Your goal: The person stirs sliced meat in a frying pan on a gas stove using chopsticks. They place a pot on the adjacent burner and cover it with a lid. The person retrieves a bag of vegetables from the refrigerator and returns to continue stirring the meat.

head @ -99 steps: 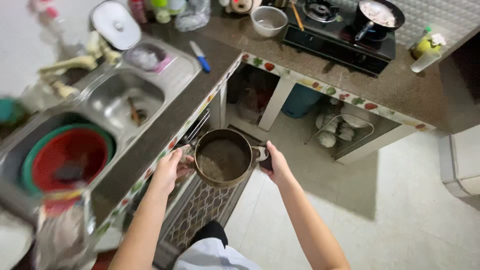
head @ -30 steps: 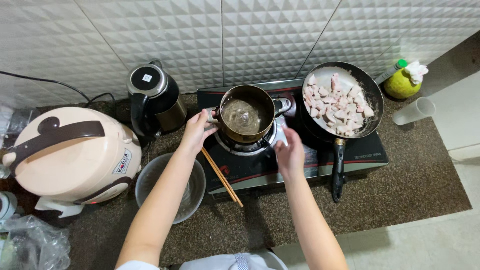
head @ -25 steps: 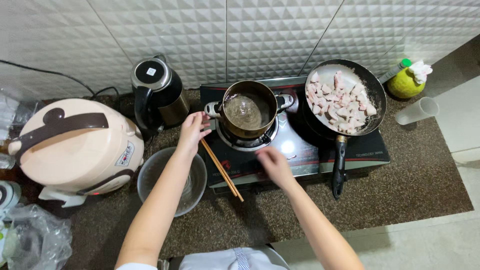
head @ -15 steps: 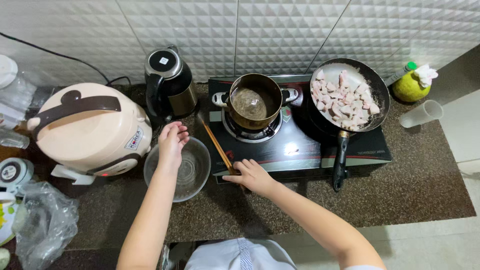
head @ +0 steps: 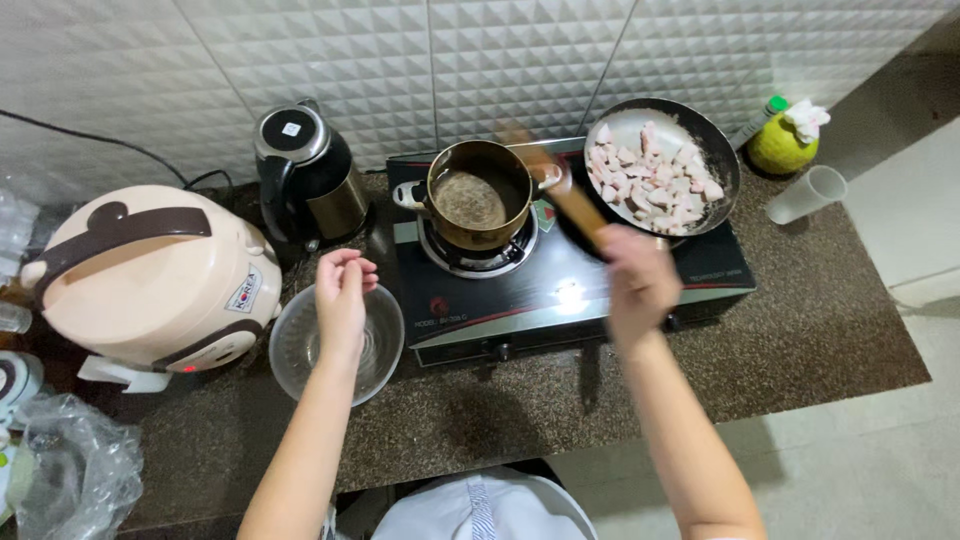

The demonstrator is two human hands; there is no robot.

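Observation:
A small brass-coloured pot (head: 478,197) with dark liquid stands on the left burner of a black two-burner stove (head: 600,290). On the right burner rests a black pan (head: 660,160) filled with pale pink meat chunks. My right hand (head: 638,282) is blurred in motion and grips wooden chopsticks (head: 562,185) that point up toward the gap between pot and pan. Holding nothing, my left hand (head: 342,295) hovers with loosely curled fingers over a clear glass bowl (head: 300,350) left of the stove.
A beige rice cooker (head: 150,275) and a black kettle (head: 305,170) stand at the left. At the right are a clear plastic cup (head: 808,193) and a green bottle (head: 782,140). A plastic bag (head: 70,470) lies at the lower left. The counter's front edge runs along the bottom.
Both hands let go of the pot after setting it on the burner. My right hand picked up the chopsticks from beside the stove and raised them. My left hand drew back over the glass bowl.

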